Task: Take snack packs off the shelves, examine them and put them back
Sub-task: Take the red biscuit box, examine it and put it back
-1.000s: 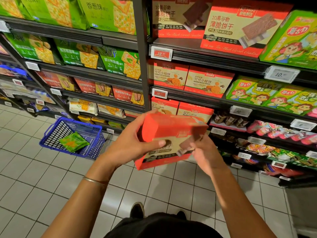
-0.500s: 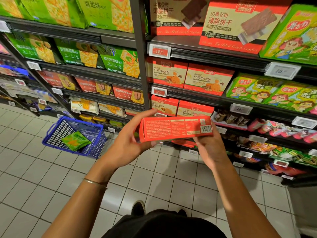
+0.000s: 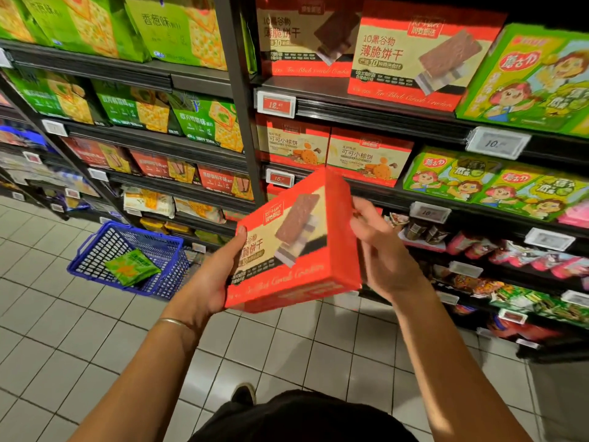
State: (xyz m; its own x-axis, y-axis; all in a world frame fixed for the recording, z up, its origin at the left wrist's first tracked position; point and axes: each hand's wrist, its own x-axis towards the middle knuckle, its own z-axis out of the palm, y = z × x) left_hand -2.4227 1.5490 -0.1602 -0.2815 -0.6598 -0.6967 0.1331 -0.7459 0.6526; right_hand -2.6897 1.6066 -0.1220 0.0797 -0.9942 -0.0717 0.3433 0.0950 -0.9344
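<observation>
Head view. Cracker box (image 3: pixel 296 250): flat rectangular carton of glossy red card w/ a beige front panel, a printed brown cracker pic and sharp corners. It's held in the air in front of the shelves (image 3: pixel 382 113), tilted, front face toward the camera, one corner pointing up.

Left hand (image 3: pixel 214 275) grips the box's left edge, w/ the thumb laid across the front face and the palm and fingers behind and under it. There's a thin metal bangle (image 3: pixel 173 321) on that wrist. Right hand (image 3: pixel 387 256) is just beside the box's right side, fingers loosely bent and motion-blurred. Can't tell if it's holding or only near.

Up and right of the grip, on a dark metal shelf, stand matching red boxes (image 3: pixel 411 55). Down-left of the grip, on pale square floor tiles (image 3: pixel 47 330), sits a blue plastic lattice basket (image 3: pixel 95 250) w/ a crinkly green pack (image 3: pixel 132 266) lying inside.
</observation>
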